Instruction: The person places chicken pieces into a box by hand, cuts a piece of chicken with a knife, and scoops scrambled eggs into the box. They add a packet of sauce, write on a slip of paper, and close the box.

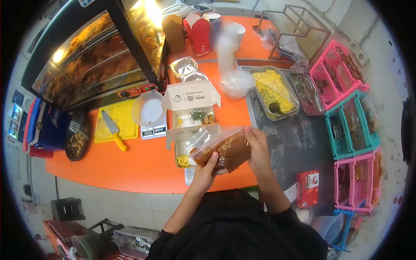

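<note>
A clear zip bag of brown sauce (232, 152) is held up in front of me with both hands. My left hand (207, 170) grips its lower left side, thumb on the front. At the upper right corner, by the zip edge, my right hand (258, 149) is closed on the bag. Behind it stands an open white takeaway box (190, 96) with greens and browned pieces inside. A second takeaway box (175, 158), partly hidden by the bag, shows yellow egg-like food (183, 161) next to something white.
To the left are a kitchen scale (154, 131) with a round tub (149, 108), a knife (113, 130) on a yellow cutting board (99, 135), and a heated display cabinet (99, 56). A tray of yellow food (277, 93) and plastic baskets (352, 125) line the right.
</note>
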`<state>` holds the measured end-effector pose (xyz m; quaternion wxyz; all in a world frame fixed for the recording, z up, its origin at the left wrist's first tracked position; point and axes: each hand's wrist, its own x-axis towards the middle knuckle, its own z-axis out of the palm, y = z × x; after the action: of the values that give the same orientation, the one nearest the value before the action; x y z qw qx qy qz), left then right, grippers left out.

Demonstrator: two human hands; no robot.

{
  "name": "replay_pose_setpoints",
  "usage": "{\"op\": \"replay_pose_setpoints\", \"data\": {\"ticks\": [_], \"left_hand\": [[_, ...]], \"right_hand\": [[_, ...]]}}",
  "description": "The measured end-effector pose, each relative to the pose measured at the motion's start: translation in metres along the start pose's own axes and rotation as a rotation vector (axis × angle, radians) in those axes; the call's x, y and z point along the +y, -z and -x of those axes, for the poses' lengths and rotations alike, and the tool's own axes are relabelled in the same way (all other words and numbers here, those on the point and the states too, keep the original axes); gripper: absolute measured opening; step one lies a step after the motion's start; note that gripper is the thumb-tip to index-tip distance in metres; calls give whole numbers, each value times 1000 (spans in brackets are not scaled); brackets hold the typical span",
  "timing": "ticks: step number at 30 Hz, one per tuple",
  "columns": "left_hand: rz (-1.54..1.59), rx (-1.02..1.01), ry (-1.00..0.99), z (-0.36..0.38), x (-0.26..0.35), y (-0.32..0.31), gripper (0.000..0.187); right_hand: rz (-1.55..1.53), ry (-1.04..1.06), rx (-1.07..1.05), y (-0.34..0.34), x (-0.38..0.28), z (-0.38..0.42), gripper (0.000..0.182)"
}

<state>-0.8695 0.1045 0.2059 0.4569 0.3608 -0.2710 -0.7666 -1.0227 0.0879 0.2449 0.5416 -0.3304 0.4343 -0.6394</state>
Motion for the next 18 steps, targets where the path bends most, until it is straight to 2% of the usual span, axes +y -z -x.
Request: {"op": "replay_pose_setpoints", "data": {"ticks": [3, 5, 9, 11, 15, 17, 18], "left_hand": [[100, -26, -7, 3, 4, 8, 35], [157, -47, -15, 4, 7, 11, 35], [218, 25, -83, 4, 7, 17, 34], [218, 48, -123, 2, 8, 21, 34], [62, 204, -205, 6, 16, 23, 37], [1, 245, -213, 8, 19, 28, 39], [-46, 271, -221, 10, 17, 34, 40]], "right_hand": [[-75, -123, -33, -9, -5, 0, 31], [313, 25, -18, -19, -13, 5, 30], [353, 71, -84, -32, -3, 0, 24], [373, 189, -165, -47, -4, 2, 17], [365, 180, -155, -54, 15, -2, 15], [445, 303, -252, -36, 42, -8, 14], [444, 298, -261, -34, 52, -4, 14]]}}
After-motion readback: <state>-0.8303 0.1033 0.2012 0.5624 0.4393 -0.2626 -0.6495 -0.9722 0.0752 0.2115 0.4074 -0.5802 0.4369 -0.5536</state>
